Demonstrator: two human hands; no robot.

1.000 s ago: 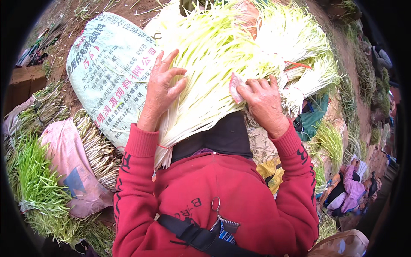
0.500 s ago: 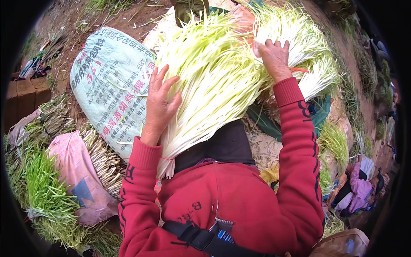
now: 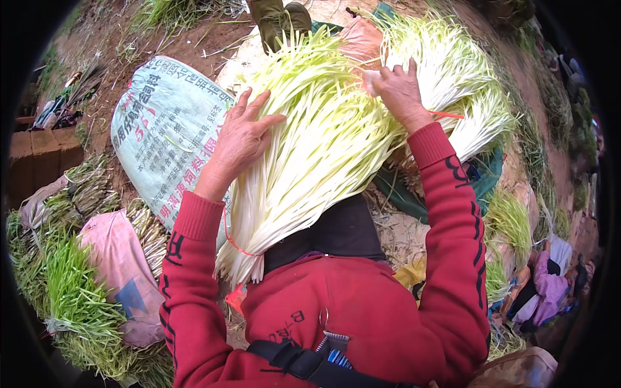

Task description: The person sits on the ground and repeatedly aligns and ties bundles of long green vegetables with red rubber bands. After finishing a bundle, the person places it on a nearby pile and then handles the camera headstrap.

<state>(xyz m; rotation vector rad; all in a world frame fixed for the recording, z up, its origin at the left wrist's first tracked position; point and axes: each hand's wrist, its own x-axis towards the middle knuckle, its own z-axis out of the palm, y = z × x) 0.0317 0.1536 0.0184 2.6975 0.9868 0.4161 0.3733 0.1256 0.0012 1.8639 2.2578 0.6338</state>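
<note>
A big bundle of long, pale yellow-white leaves (image 3: 317,129), like blanched chives, lies across my lap. Its white ends point toward me, and a thin red tie (image 3: 240,247) runs round them. My left hand (image 3: 244,132) is open, with its spread fingers lying on the bundle's left edge. At the upper right, my right hand (image 3: 402,96) is bent over the bundle's edge, its fingers on a small whitish translucent piece (image 3: 370,83). A red strip (image 3: 446,115) shows behind that wrist; whether the hand holds it, I cannot tell.
More pale leaves (image 3: 446,64) lie beyond my right hand. A printed light-green sack (image 3: 171,123) is at the left. Below it are a pink cloth (image 3: 123,258) and bunches of green leaves (image 3: 74,278). Someone's olive-coloured shoe (image 3: 294,19) stands at the top edge.
My left hand has come down from above onto the leaves. The right hand has shifted left with the whitish piece. The tied ends have slid left, and the shoes show more at the top.
</note>
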